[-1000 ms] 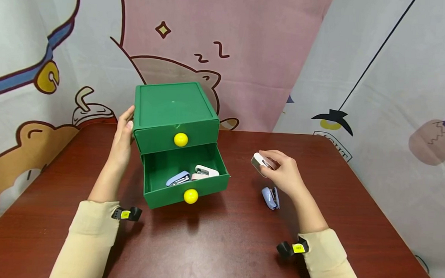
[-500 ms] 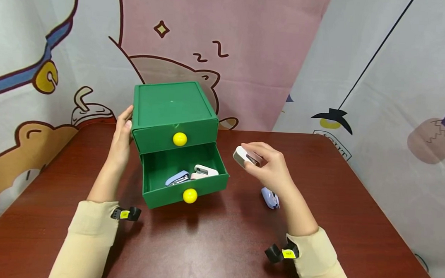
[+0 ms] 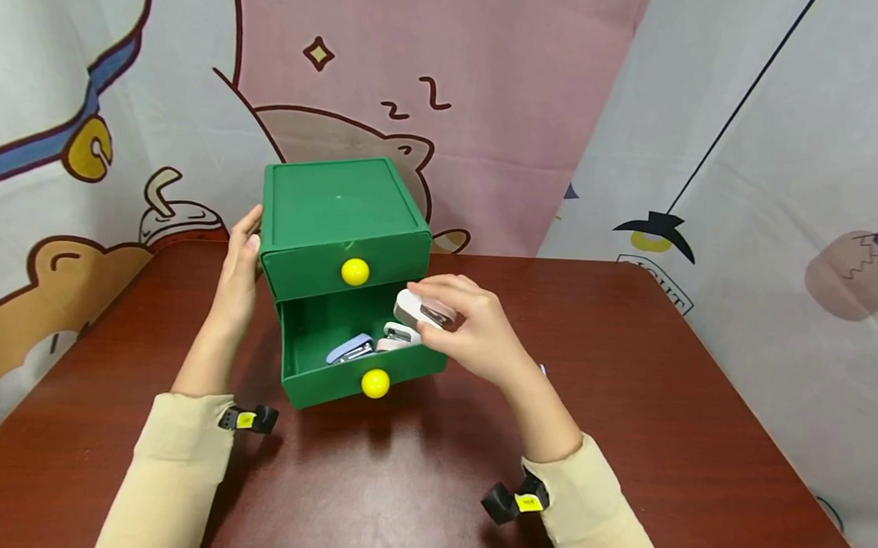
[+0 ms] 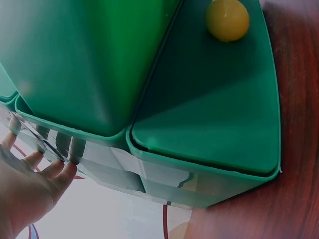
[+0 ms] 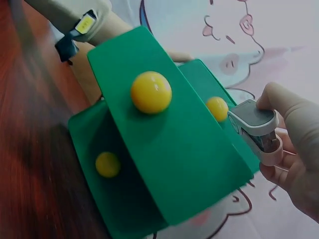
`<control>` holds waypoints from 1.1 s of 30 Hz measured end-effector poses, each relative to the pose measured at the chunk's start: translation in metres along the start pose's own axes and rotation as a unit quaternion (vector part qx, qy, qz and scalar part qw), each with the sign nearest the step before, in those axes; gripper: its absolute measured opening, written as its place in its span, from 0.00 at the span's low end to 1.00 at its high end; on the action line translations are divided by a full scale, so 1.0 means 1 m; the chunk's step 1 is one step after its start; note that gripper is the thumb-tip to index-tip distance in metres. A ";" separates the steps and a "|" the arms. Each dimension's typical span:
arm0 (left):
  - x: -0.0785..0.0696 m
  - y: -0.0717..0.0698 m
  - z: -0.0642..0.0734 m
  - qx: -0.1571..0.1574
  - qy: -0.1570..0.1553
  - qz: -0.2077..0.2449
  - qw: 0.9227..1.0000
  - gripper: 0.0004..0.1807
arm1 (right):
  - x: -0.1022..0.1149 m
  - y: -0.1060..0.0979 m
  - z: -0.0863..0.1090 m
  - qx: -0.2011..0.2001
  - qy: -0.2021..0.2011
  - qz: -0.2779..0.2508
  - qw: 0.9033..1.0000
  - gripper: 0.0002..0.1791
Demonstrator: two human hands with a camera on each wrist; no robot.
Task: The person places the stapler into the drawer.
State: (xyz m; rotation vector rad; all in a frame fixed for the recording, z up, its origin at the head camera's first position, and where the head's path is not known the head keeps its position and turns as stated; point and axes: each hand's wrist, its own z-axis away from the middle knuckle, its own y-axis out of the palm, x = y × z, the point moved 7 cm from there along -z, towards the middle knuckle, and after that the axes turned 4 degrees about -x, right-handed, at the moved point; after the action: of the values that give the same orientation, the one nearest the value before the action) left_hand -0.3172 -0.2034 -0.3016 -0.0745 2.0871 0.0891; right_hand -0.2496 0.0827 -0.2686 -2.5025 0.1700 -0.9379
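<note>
My right hand [image 3: 473, 324] pinches a white stapler [image 3: 412, 307] between thumb and fingers, over the right side of the pulled-out drawer [image 3: 305, 391]. In the right wrist view the stapler [image 5: 254, 119] has a grey top and pale pink base. Inside the drawer lie a blue stapler [image 3: 349, 348] and another white stapler [image 3: 398, 336], the latter partly hidden by my right hand. With fingers fairly straight, my left hand [image 3: 238, 277] rests against the left side of the green drawer cabinet [image 3: 339, 204]; the left wrist view shows those fingertips [image 4: 70, 169] on the cabinet's side.
Yellow round knobs [image 3: 355, 272] stick out from the drawer fronts. A lower drawer [image 5: 107, 199] under the pulled-out one is closed. Behind my right wrist only a sliver of a blue stapler [image 3: 543, 368] shows on the brown table [image 3: 667, 431]. A printed cloth [image 3: 520, 106] hangs behind.
My right hand has carried the white stapler leftward from above the table to over the drawer. Its forearm now covers most of the blue stapler on the table. The left hand stays put.
</note>
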 end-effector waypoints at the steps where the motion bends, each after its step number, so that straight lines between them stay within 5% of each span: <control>1: 0.000 0.000 0.000 0.000 0.000 0.001 1.000 0.31 | 0.002 0.004 -0.002 0.007 -0.002 0.003 1.000 0.21; 15: 0.000 0.001 0.000 0.001 0.000 0.005 1.000 0.31 | 0.009 0.055 -0.025 0.113 0.018 0.009 0.993 0.20; 25: 0.000 0.001 0.000 -0.005 0.000 0.006 1.000 0.31 | 0.003 0.091 -0.035 0.246 0.078 -0.006 0.966 0.20; 33: 0.002 0.001 0.001 -0.008 0.006 0.022 1.000 0.31 | -0.003 0.111 -0.044 0.285 0.095 -0.006 0.954 0.20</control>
State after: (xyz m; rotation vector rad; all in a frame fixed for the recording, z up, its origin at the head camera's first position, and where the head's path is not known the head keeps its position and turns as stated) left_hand -0.3175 -0.2027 -0.3032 -0.0385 2.1013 0.1319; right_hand -0.2751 -0.0312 -0.2923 -1.8870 -0.0525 -1.0539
